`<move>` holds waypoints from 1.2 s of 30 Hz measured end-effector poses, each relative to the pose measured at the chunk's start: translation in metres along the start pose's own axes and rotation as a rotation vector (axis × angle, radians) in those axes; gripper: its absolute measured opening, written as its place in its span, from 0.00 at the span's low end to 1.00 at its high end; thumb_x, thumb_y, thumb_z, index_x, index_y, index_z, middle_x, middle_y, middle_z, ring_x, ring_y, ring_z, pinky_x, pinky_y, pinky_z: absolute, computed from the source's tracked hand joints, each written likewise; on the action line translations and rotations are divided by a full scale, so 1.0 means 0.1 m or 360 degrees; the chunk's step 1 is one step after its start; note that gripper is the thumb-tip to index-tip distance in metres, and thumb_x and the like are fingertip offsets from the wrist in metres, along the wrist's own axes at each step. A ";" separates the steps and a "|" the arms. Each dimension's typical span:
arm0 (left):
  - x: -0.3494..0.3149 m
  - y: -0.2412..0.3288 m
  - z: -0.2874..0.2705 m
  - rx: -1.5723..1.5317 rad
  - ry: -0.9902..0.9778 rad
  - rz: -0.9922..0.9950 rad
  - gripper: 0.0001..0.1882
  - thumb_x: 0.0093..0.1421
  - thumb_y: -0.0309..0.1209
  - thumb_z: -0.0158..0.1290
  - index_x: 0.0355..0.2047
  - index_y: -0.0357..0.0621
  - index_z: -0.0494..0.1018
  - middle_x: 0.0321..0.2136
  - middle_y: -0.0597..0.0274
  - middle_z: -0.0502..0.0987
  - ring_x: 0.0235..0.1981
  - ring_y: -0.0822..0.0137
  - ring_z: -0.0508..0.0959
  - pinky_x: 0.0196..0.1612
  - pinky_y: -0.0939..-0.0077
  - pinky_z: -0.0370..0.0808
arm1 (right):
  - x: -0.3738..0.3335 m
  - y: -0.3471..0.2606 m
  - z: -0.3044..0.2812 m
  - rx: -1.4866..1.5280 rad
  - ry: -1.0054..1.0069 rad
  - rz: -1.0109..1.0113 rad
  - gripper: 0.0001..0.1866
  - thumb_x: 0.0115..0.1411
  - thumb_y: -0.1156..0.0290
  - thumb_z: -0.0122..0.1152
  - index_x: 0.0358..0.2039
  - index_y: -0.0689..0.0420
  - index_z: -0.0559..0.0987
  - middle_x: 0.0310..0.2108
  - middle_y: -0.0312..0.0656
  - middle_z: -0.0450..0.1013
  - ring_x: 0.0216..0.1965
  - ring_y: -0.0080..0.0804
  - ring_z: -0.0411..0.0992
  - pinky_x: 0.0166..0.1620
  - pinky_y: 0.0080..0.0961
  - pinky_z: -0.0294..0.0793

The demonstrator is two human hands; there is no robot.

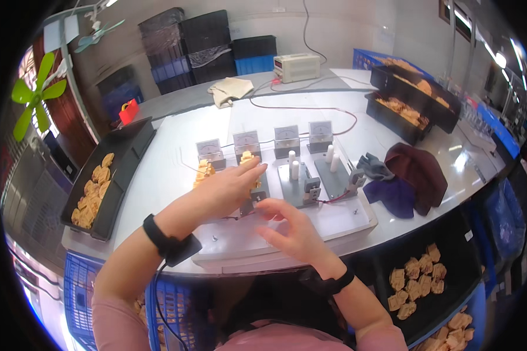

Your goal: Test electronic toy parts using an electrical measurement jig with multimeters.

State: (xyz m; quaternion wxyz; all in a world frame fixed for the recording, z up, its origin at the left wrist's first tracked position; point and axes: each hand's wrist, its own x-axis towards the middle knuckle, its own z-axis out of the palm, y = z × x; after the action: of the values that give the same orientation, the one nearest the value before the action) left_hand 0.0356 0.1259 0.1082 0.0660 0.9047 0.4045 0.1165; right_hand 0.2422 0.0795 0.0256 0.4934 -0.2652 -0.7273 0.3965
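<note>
On the table stands a white test board [287, 234] with several grey metal fixtures and small analog meters. My left hand [231, 184] reaches over the two left fixtures, fingers stretched out and together. A yellow moulded part [204, 169] shows just left of that hand, and another yellow part [247, 157] beyond its fingers; the hand covers much of both. My right hand [293, 231] hovers at the board's near side, thumb and fingers apart with nothing visible between them. Its fingertips are close to a small grey clamp block [260, 198]. White pegs [294, 169] stand on the right fixtures.
A black tray [120, 202] of yellow parts lies at left. Black trays [386, 120] of tan parts stand at far right, near dark cloths [413, 181]. A power supply [297, 68] and a beige cloth [231, 90] sit behind. Below right is a black bin [451, 245] of parts.
</note>
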 end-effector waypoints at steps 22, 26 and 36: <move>-1.65 0.35 0.83 -0.0796 0.1259 -0.0869 0.11 0.59 0.24 0.56 0.43 0.41 0.77 0.42 0.55 0.78 0.48 0.56 0.74 0.55 0.67 0.68 | -0.03 0.00 0.15 -0.0685 0.0050 -0.0042 0.05 0.58 0.76 0.63 0.34 0.62 0.77 0.34 0.45 0.73 0.37 0.41 0.74 0.39 0.30 0.74; -1.38 0.26 0.99 -0.0666 0.1445 -0.0880 0.07 0.57 0.22 0.58 0.37 0.42 0.78 0.30 0.60 0.77 0.34 0.59 0.73 0.39 0.67 0.68 | -0.02 0.06 0.21 -0.0965 0.0006 -0.0236 0.07 0.52 0.75 0.67 0.29 0.61 0.77 0.34 0.46 0.72 0.37 0.47 0.72 0.41 0.38 0.72; -1.31 -0.11 1.28 -0.0702 0.1260 -0.0932 0.07 0.66 0.27 0.52 0.40 0.36 0.75 0.30 0.67 0.71 0.27 0.75 0.64 0.31 0.79 0.64 | -0.10 0.19 0.26 -0.1015 0.0257 -0.0352 0.10 0.50 0.71 0.65 0.26 0.57 0.71 0.34 0.43 0.67 0.40 0.43 0.68 0.45 0.36 0.67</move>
State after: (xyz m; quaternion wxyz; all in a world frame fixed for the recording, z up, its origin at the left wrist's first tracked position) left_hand -0.0229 0.0322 -0.0384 0.1266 0.6057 0.5997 0.5075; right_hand 0.2222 0.0738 -0.0004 0.4815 -0.3561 -0.7977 0.0710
